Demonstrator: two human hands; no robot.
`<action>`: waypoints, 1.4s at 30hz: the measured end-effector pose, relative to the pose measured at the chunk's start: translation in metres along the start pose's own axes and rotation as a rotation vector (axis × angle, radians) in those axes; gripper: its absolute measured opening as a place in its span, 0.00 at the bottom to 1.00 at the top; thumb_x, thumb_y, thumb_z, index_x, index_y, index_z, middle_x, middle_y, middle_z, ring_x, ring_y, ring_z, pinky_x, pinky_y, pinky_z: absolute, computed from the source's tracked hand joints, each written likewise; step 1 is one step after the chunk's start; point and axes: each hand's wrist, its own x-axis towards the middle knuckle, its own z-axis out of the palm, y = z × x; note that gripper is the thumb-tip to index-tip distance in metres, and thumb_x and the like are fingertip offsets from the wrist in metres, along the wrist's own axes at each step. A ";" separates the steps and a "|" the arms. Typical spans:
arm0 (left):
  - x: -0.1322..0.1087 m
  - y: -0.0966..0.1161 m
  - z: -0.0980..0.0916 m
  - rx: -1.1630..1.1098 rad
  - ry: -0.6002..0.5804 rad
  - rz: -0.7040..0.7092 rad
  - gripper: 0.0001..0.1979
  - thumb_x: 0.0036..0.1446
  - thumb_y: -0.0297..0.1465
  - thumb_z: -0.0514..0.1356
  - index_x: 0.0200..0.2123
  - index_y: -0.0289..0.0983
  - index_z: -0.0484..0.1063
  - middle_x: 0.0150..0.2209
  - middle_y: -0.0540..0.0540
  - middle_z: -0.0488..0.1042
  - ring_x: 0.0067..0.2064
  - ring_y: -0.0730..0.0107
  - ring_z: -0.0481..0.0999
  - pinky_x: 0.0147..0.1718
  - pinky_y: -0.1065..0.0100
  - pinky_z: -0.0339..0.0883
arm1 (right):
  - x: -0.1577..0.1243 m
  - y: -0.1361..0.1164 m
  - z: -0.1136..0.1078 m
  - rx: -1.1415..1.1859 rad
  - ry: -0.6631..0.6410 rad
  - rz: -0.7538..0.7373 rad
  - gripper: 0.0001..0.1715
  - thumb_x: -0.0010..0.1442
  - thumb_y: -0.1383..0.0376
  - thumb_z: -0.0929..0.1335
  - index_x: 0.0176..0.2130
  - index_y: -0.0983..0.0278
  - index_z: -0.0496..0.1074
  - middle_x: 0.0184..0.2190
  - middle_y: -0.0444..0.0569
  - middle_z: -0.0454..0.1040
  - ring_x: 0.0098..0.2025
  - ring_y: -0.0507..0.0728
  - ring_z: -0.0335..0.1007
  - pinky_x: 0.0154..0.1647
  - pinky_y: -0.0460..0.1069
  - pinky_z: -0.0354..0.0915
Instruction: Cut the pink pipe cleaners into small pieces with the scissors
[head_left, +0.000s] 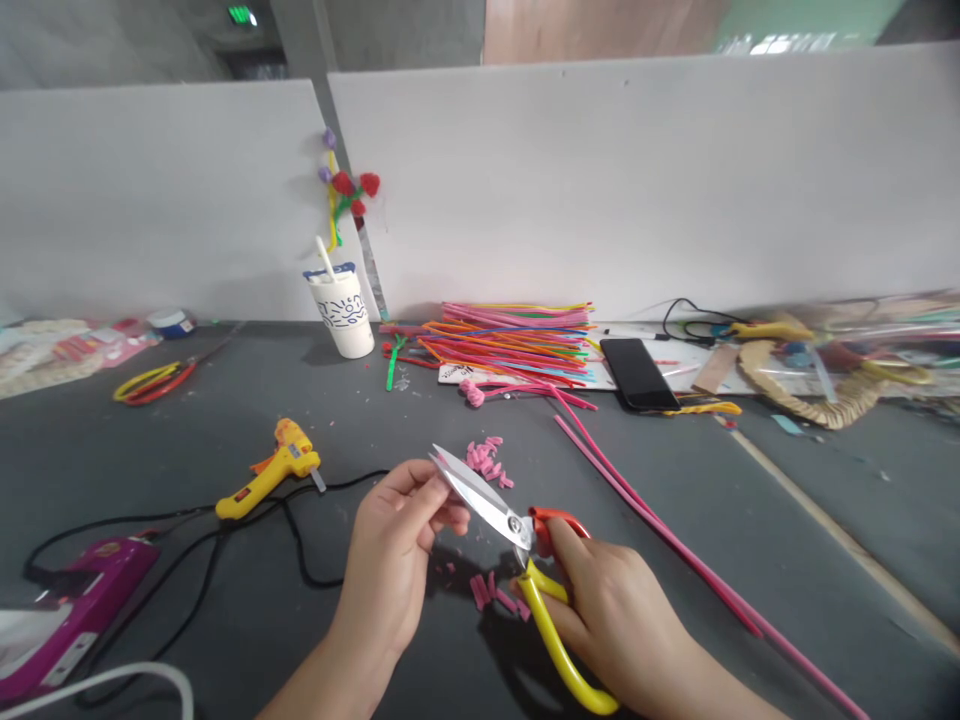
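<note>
My right hand (607, 590) grips scissors (487, 505) with one red and one yellow handle, their blades slightly apart and pointing up-left. Thumb and fingers of my left hand (397, 540) are pinched together at the blade tips. A trace of pink shows there, apparently a short pink pipe cleaner piece, mostly hidden by the fingers and blades. Behind the blades lies a small pile of cut pink pieces (486, 462). More cut pieces (491, 592) are scattered below the scissors. Long pink pipe cleaners (652, 520) stretch along the table to the right of my right hand.
A yellow glue gun (274, 470) lies left with its black cord, near a purple power strip (82, 615). Toward the back are a white cup (343, 315), bundled coloured pipe cleaners (510, 340), and a black phone (637, 375). A braided ring (810, 395) lies far right. White partitions (600, 190) stand behind.
</note>
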 end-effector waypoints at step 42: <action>-0.013 -0.018 0.016 0.136 -0.496 -0.538 0.06 0.49 0.29 0.58 0.26 0.31 0.72 0.23 0.45 0.72 0.21 0.75 0.70 0.21 0.74 0.62 | 0.013 -0.009 -0.026 1.233 -0.206 0.428 0.08 0.51 0.61 0.63 0.25 0.63 0.60 0.13 0.36 0.63 0.11 0.45 0.54 0.10 0.39 0.51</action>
